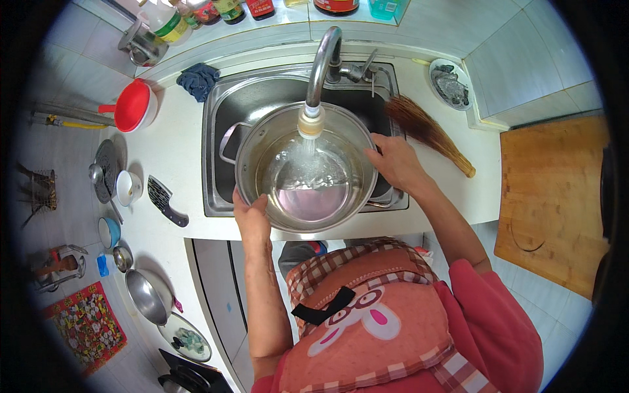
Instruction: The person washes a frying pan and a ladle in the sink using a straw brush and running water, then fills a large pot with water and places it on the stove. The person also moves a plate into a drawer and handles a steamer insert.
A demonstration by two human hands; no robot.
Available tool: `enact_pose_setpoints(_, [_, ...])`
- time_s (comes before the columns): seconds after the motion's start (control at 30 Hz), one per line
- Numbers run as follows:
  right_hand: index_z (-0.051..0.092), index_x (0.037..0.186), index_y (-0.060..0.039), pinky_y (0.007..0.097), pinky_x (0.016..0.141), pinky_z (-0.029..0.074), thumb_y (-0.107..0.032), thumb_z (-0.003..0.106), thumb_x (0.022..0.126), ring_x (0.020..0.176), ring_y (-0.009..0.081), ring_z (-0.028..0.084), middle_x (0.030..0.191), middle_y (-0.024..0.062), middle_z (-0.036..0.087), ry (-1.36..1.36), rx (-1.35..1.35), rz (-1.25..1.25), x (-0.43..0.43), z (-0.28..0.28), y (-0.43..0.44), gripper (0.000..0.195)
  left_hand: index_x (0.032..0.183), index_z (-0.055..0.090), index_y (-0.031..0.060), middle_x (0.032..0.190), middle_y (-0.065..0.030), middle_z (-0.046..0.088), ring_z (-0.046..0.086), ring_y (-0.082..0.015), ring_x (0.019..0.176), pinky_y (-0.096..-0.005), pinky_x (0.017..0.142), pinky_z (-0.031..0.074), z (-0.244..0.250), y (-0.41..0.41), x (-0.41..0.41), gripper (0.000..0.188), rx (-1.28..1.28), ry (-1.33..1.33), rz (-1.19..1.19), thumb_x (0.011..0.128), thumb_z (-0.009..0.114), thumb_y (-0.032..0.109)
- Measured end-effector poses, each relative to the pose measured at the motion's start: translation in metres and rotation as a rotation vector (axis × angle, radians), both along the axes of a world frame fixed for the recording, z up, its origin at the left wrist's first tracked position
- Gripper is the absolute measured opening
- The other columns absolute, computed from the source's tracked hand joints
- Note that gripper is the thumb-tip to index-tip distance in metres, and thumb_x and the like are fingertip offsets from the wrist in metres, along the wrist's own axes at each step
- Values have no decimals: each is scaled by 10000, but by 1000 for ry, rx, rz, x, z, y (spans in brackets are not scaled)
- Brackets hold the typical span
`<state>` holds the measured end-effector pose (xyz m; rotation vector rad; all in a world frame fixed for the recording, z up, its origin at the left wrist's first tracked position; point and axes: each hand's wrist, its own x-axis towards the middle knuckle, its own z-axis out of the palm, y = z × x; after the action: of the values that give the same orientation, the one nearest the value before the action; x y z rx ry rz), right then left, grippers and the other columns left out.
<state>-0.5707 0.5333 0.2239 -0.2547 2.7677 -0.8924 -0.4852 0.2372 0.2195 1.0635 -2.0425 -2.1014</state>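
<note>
A wide stainless steel pot [314, 216] with looped handles sits over the kitchen sink [211, 196]. Water runs from the curved metal faucet [324, 59] into the pot, which holds water. My left hand [253, 216] grips the pot's near left rim, thumb on the inner side. At the right rim, my right hand [398, 159] holds the pot with its fingers at the edge. A brown fibre brush [432, 132] lies just beyond my right hand, its bristles towards the sink.
Left on the counter are a cleaver [164, 201], a dark cloth [198, 81], a red colander [132, 105], a white bowl [129, 188] and a steel bowl [150, 294]. At right are a dish of scourers [451, 84] and a wooden board [548, 206]. Bottles line the back ledge.
</note>
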Motion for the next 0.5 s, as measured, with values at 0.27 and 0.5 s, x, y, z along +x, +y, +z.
enact_pose_setpoints(0.27, [661, 909, 0, 547, 773, 511, -388, 518, 990, 870, 462, 652, 864, 253, 683, 14, 28, -10, -6, -7, 1, 421, 1390, 493, -16, 1269, -145, 635, 612, -257, 1139, -333, 1022, 430, -4, 0, 5, 607, 22, 25, -24, 791, 561, -93])
enact_pose_setpoints(0.5, [647, 902, -7, 529, 726, 483, -335, 522, 1011, 824, 471, 619, 836, 249, 653, 47, -69, 24, -19, -13, 4, 368, 1404, 488, -10, 1285, -130, 625, 594, -252, 1173, -325, 1047, 408, -10, 5, 11, 683, -8, -8, 41, 729, 511, -111])
